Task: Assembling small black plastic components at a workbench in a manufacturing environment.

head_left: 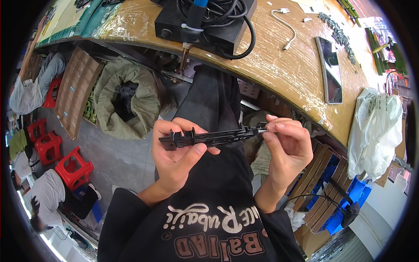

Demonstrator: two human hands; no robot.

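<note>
My left hand (179, 153) is closed round the left end of a long, narrow black plastic part (218, 137), with the thumb along its near side and the fingers behind. The part lies almost level above my lap and has raised tabs near its left end. At its right end my right hand (288, 150) pinches with thumb and forefinger. A small shiny bit shows at those fingertips, too small to name. Whether the right fingers grip the part's end or only that bit cannot be made out.
A wooden workbench (288, 78) curves across the top, holding a black box (174, 26), a soldering-iron-like tool (187, 46), a phone (329, 70), a white cable (291, 30) and small dark pieces (338, 32). A green sack (126, 98), red stools (74, 168) and a white plastic bag (375, 131) stand around.
</note>
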